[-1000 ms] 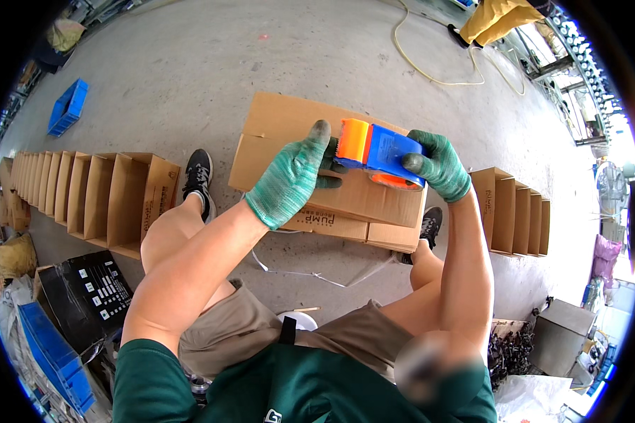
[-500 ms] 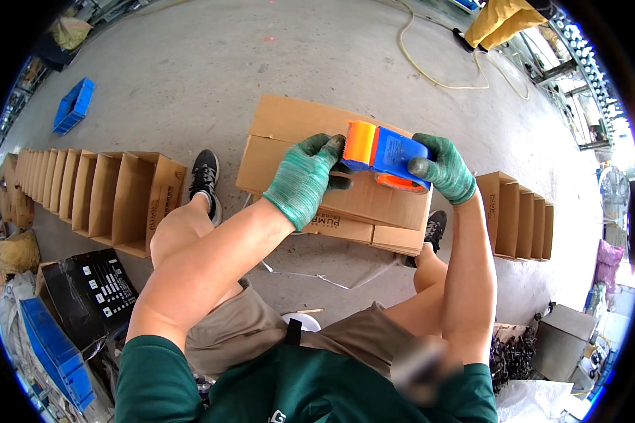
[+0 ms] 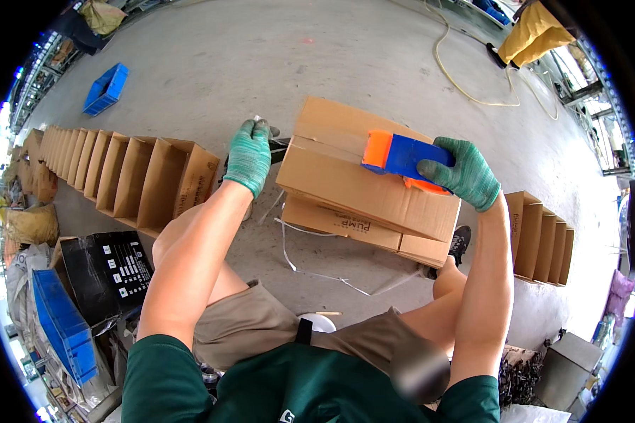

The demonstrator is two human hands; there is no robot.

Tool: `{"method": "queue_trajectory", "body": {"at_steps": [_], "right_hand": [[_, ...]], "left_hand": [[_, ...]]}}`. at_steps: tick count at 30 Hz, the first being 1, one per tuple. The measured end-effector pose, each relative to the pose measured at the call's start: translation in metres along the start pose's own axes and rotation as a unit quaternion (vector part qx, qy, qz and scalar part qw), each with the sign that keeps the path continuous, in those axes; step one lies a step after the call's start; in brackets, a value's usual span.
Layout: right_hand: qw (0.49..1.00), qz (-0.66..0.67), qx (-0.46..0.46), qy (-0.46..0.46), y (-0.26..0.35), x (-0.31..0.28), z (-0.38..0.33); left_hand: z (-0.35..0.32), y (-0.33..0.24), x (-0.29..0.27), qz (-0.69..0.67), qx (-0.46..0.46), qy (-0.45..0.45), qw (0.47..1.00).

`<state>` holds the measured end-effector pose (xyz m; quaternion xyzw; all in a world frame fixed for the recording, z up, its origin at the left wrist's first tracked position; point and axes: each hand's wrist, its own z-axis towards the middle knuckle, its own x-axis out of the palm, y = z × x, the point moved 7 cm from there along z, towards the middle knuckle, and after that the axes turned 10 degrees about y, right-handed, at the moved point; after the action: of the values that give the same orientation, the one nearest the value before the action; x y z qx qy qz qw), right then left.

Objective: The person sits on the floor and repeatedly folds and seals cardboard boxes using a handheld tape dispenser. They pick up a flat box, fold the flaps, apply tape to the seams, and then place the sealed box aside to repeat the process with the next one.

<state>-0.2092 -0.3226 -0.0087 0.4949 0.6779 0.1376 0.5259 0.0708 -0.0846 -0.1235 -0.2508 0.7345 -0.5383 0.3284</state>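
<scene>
While our right gloved hand (image 3: 462,173) is wrapped round the rear end of a blue-and-orange handheld tape dispenser (image 3: 410,154), our left gloved hand (image 3: 249,156) is well to the left of that grip, thumb and fingers drawn together. A small pale bit (image 3: 257,118) shows at the left fingertips; we cannot tell what it is. We have the dispenser over a stack of brown cardboard cartons (image 3: 363,176), its orange end pointing left from the grip, though we cannot tell whether it touches the top one. Nearer our body than the grip, a thin white strap (image 3: 342,280) lies loose on the floor (image 3: 310,299). Right of the grip is a short row of open cartons (image 3: 525,233); left of our left hand, a longer row of open cartons (image 3: 162,187) runs away. Farther out, past the left hand, is a blue plastic crate (image 3: 106,89); past the right, a pale hose (image 3: 437,53) curves near a co-worker's yellow garment (image 3: 536,35).
</scene>
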Motion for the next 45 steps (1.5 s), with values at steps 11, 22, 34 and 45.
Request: {"method": "queue_trajectory", "body": {"at_steps": [11,22,34,45], "right_hand": [[1.0,-0.006,-0.026,-0.006,0.004,0.004,0.0],[0.997,-0.019,0.056,0.047,-0.021,-0.03,-0.023],[0.959,-0.128,0.252,0.029,-0.143,-0.112,-0.143],[0.958,-0.157,0.214,0.112,-0.106,-0.024,-0.064]], "left_hand": [[0.015,0.009,0.027,0.04,-0.073,0.125,0.989],[0.005,-0.031,0.073,0.099,0.114,0.255,0.955],[-0.002,-0.039,0.071,0.143,0.075,0.24,0.957],[-0.005,-0.044,0.08,0.165,0.125,0.23,0.951]]}}
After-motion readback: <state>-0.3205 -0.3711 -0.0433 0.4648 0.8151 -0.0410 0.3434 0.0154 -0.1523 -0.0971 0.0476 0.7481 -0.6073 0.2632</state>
